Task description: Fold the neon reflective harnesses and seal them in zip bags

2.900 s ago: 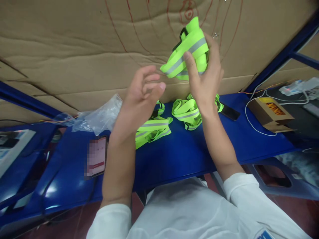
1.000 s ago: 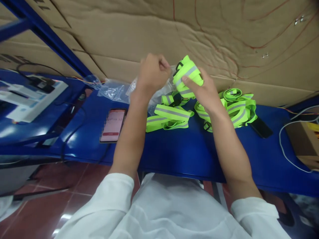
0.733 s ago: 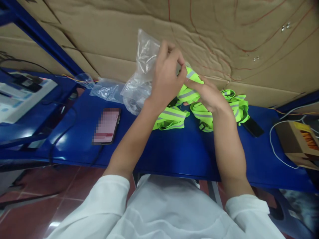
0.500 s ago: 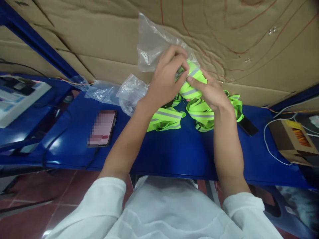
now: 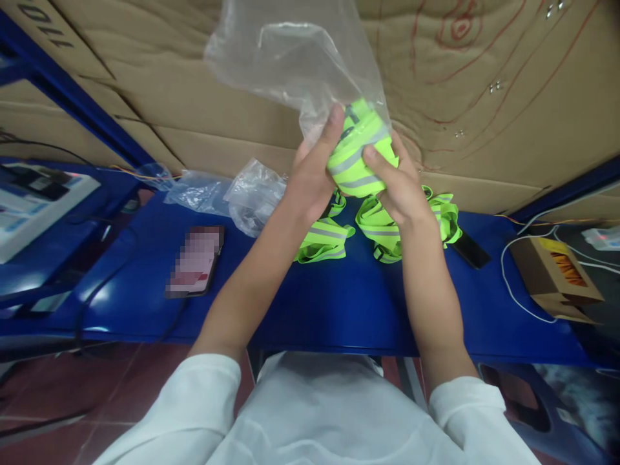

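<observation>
- Two hands: left hand [image 5: 310, 174], right hand [image 5: 400, 187].
- Three band bundles: one bundle [image 5: 356, 161] held, two other bundles [image 5: 323, 237], [image 5: 387, 226] on the table [image 5: 339, 310].
- Three bags: one bag [image 5: 290, 58] held, two other bags [image 5: 194, 190], [image 5: 256, 194] lying.
- Two phones [image 5: 194, 261], [image 5: 469, 248].
- One box [image 5: 552, 278].

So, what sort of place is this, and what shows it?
Likely a packing workshop: a folded reflective band half inside a clear bag, more bands on the blue bench, cardboard sheets behind.

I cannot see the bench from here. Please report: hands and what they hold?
Left hand shut on clear plastic bag. Right hand shut on folded neon-yellow reflective strap, its top inside the bag mouth. Nothing blocks them.
</observation>
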{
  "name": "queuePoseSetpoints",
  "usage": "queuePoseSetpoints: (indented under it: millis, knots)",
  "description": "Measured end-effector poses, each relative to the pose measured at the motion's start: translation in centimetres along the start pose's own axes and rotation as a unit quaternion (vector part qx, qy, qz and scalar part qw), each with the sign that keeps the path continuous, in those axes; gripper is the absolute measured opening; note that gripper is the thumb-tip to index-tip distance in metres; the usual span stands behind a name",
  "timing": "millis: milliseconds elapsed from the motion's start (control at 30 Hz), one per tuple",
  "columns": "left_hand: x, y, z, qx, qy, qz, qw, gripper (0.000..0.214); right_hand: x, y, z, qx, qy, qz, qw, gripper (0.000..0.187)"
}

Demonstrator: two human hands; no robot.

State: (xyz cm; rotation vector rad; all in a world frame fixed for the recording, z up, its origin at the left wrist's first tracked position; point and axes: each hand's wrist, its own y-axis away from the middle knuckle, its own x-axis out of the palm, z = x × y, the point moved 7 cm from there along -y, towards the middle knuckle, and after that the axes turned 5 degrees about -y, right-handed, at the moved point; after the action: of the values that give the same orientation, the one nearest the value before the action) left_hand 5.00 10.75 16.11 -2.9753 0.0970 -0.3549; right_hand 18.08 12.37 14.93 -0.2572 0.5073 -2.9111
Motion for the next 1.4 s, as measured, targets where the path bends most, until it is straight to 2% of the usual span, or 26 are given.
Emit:
queuePoseSetpoints:
  millis: [67,167,267,333,467,533,667,733,800,867,967,1033,1067,1133,1233,1333,1400]
  knots:
    - [-0.2,-0.1,0.0,0.022,-0.010,-0.015,1.000,0.043,-0.1,-0.2,-0.3,-0.020,0.020,-0.041,0.999,0.055]
    - [-0.3,-0.6,0.5,0.046,-0.003,-0.018,0.999,0.041,-0.5,-0.5,-0.9,-0.016,0.040,-0.087,0.995,0.057]
    - [-0.6,-1.0,0.3,0.103,0.012,-0.019,0.994,0.026,-0.4,-0.7,-1.1,-0.011,0.044,-0.078,0.996,0.056]
    - [-0.7,-0.9,-0.2,0.124,0.012,-0.013,0.992,0.023,-0.2,-0.7,-0.8,-0.031,0.054,-0.068,0.996,0.054]
    - [-0.8,-0.5,-0.2,0.064,-0.038,-0.023,0.997,0.033,-0.4,-0.3,0.2,-0.066,0.055,-0.099,0.991,0.051]
    - [-0.6,-0.2,-0.5,0.050,-0.045,-0.011,0.998,0.031,-0.4,-0.2,0.3,-0.051,0.047,-0.112,0.991,0.051]
    - [0.2,0.0,-0.1,0.036,-0.018,0.041,0.998,0.025,0.2,-0.4,-0.3,-0.008,0.024,-0.078,0.997,0.052]
    - [0.4,-0.3,0.6,0.034,0.003,0.053,0.998,0.024,-0.2,-0.5,-0.4,-0.009,0.009,-0.110,0.994,0.050]
    - [0.6,-0.4,0.8,0.060,0.053,0.060,0.995,0.025,-0.9,-0.2,0.2,-0.052,0.020,-0.169,0.984,0.050]
    - [0.6,-0.3,0.9,0.083,0.091,0.051,0.991,0.023,-1.3,0.4,1.5,-0.129,0.070,-0.207,0.967,0.045]
    - [0.7,0.3,0.3,0.102,0.098,0.024,0.990,0.025,-1.0,1.2,3.5,-0.228,0.153,-0.199,0.941,0.038]
    - [1.0,0.7,-0.3,0.114,0.114,0.034,0.986,0.025,-0.7,1.4,3.9,-0.246,0.142,-0.175,0.943,0.037]
    - [1.2,0.9,-0.6,0.116,0.130,0.045,0.984,0.021,-0.7,1.3,3.7,-0.235,0.114,-0.166,0.951,0.038]
    - [1.7,0.9,-0.5,0.096,0.155,0.063,0.981,0.014,-0.7,0.7,2.4,-0.163,0.040,-0.149,0.975,0.043]
    - [2.1,0.7,0.3,0.054,0.146,0.072,0.985,0.013,-0.8,0.1,0.8,-0.059,0.004,-0.155,0.986,0.048]
    - [2.1,0.6,0.4,0.063,0.139,0.078,0.985,0.012,-0.6,0.3,1.2,-0.065,0.007,-0.165,0.984,0.046]
    - [1.8,0.6,0.3,0.061,0.136,0.064,0.987,0.014,0.0,0.6,1.6,-0.074,0.008,-0.135,0.988,0.048]
